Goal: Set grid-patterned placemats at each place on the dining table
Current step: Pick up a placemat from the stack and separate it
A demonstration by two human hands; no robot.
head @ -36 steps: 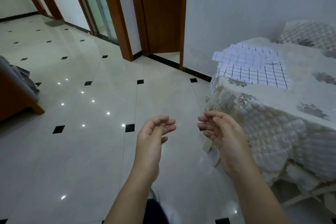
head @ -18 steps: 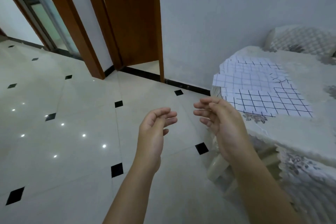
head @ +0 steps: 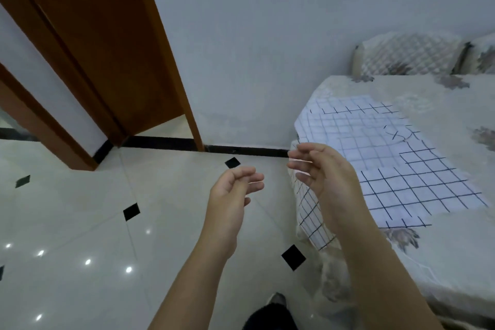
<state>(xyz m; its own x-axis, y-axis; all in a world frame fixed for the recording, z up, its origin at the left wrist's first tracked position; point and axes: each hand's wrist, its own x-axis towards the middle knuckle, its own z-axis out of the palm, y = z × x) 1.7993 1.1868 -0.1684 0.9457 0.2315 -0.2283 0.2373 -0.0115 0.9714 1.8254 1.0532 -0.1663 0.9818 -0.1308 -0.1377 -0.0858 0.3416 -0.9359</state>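
Left hand (head: 230,195): raised over the floor tiles, fingers loosely curled, palm turned toward its partner, nothing in it.
Right hand (head: 329,182): up just beside the left, fingers loosely curled and empty as well. It hangs in front of the table corner, and I cannot tell whether it touches the sheet behind it.
Grid-patterned placemats (head: 388,158): just beyond and to the right of the right hand, several sheets overlap in a loose pile, and one droops over the edge below that hand.
Dining table (head: 442,262): right of both hands, under a pale flowered cloth. In the part I can see, no mat lies apart from the pile.
Chairs (head: 409,56): well beyond the right hand, at the table's far side, in quilted covers.
Step in hand: seemingly the reach for the pile, with nothing lifted yet.
Next move: probably peel off one sheet alone. The thin sheets may cling together, so both hands should pinch it by its edges and lay it flat and square before a chair.
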